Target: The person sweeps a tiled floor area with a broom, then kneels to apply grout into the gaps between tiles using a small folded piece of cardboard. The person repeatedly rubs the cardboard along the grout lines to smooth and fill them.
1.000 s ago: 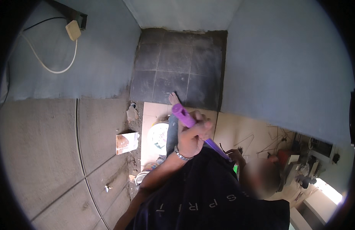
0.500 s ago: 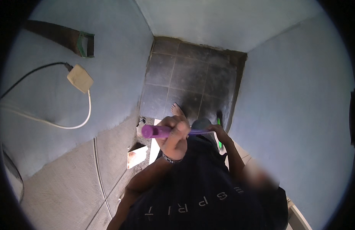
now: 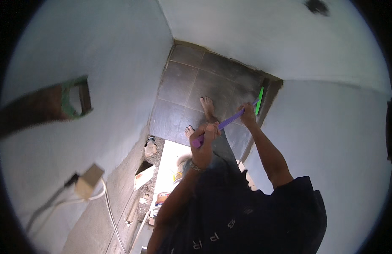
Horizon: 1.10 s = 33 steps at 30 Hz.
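Observation:
A broom (image 3: 232,120) with a purple handle and a narrow green head (image 3: 259,100) slants away from me toward the right edge of the dark tiled floor (image 3: 213,80). My left hand (image 3: 203,142) is closed round the handle near its top end. Further down the shaft, my right hand (image 3: 247,115) grips it, close to the green head. The head lies by the foot of the right wall; its bristles cannot be made out. My bare feet (image 3: 207,103) stand on the tiles left of the broom.
A handsaw (image 3: 77,98) with a green-edged handle hangs on the left wall. Below it is a beige electrical box (image 3: 89,182) with cables. Beside the tiles are rough rubble (image 3: 151,158), a bright white board (image 3: 168,156) and paint cans (image 3: 161,199).
The broom's head has swung out forward and right to the wall edge. My right arm has stretched forward, and my left hand has turned with the handle. My view has shifted.

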### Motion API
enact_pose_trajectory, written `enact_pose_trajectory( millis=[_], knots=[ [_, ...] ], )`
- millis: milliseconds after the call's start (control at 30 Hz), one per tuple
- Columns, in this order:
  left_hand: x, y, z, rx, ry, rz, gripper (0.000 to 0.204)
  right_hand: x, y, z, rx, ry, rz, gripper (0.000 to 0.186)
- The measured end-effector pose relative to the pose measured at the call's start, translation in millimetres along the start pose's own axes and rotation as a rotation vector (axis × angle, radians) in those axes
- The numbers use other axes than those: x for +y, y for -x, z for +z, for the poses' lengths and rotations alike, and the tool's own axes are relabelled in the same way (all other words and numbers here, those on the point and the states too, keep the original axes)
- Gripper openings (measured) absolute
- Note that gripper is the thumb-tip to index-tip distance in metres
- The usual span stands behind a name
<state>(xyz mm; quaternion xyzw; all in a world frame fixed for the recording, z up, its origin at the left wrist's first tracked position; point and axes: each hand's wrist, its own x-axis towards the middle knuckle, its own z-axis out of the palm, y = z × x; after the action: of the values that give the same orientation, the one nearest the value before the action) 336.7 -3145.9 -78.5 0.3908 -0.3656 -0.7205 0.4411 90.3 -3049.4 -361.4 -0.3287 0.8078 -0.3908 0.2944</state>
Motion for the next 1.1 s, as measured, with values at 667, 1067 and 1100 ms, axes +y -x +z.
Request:
enact_pose_trajectory(
  millis=[667,1067,1100],
  knots=[
    [108,9,-44,0.904,-0.504,0.078,0.032,-142,28,197,-0.621,0.33,-0.777,0.012],
    [-16,7,-117,1.079,-0.816,0.025,0.038,-43,68,391,-1.074,-0.6,0.083,0.01],
    [-3,33,-126,1.092,-0.757,0.08,0.038,-48,123,387,-1.173,-0.41,-0.095,0.005]
  ],
)
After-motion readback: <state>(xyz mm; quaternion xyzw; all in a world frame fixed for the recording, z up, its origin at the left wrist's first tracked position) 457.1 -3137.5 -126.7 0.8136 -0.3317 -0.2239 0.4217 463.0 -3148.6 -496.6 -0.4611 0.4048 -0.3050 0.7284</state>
